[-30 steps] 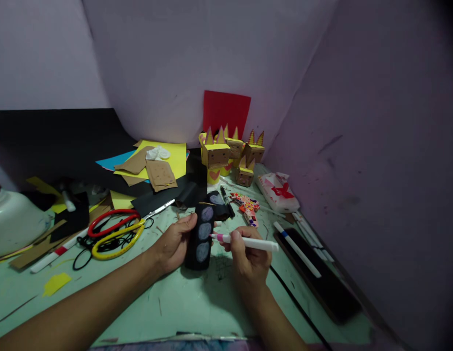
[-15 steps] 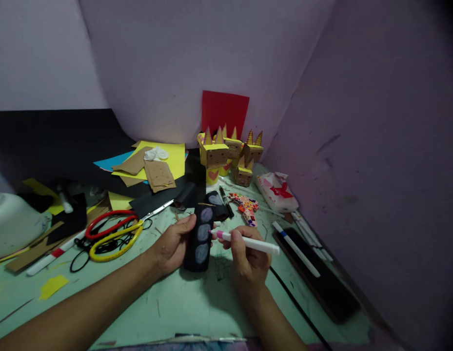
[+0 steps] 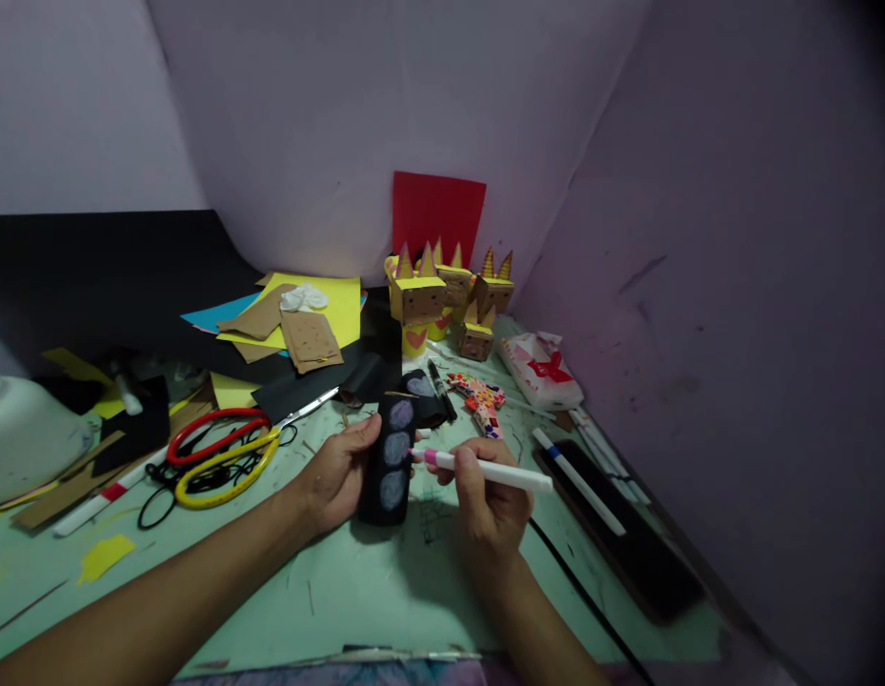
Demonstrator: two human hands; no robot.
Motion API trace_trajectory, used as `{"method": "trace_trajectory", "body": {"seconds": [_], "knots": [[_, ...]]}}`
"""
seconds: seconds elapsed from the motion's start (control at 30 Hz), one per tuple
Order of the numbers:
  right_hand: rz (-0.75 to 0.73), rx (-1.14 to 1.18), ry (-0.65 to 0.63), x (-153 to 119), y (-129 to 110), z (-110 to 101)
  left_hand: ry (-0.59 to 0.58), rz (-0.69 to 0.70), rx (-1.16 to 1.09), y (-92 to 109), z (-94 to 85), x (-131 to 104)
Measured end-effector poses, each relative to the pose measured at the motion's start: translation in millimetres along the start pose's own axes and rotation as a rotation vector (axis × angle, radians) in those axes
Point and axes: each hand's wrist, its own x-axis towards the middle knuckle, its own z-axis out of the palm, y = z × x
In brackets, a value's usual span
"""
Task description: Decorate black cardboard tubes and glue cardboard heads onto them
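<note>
My left hand (image 3: 340,474) is closed around the left side of a black paper piece (image 3: 376,491), tilted slightly, with three pale, roundish drawn shapes in a column. In my right hand (image 3: 493,495) is a white marker (image 3: 495,471) with a pink band. Its tip is at the right edge of the black piece, level with the middle shape; whether it touches cannot be made out. Just behind lies another black paper piece (image 3: 433,412) with a pale heart on it, and a black pen (image 3: 442,391) rests beside that.
Scissors (image 3: 224,467) with red and yellow handles lie on the left. Cardboard figures (image 3: 422,303) with yellow pointed ears stand at the back. A dark phone-like slab (image 3: 649,562) bears a blue-banded marker (image 3: 577,481) on the right. A plastic packet (image 3: 540,372) sits near the wall.
My right hand and the marker have shifted very slightly to the right. My left hand keeps the black piece in nearly the same place.
</note>
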Motion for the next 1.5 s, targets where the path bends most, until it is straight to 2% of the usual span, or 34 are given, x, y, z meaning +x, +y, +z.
{"method": "trace_trajectory", "body": {"seconds": [0.13, 0.3, 0.63, 1.07, 1.27, 1.5], "knots": [[-0.001, 0.036, 0.081, -0.8, 0.1, 0.6, -0.017, 0.016, -0.001, -0.9, -2.2, 1.1], [-0.006, -0.013, -0.004, -1.4, 0.2, -0.4, 0.018, 0.047, -0.014, -1.7, -2.4, 1.8], [0.003, -0.027, -0.082, -2.2, -2.1, 0.2, 0.031, 0.056, 0.001, -0.8, 0.6, 1.3], [0.038, -0.017, -0.060, -2.9, -1.5, 1.6, 0.031, 0.045, -0.026, -1.0, 1.6, -0.2], [0.015, -0.021, -0.057, -2.4, -2.5, 1.8, 0.053, 0.059, -0.029, -0.7, 2.8, -0.3], [-0.022, -0.039, -0.039, -1.5, -4.9, 2.1, 0.020, 0.085, -0.047, -2.1, 0.4, 0.2]]}}
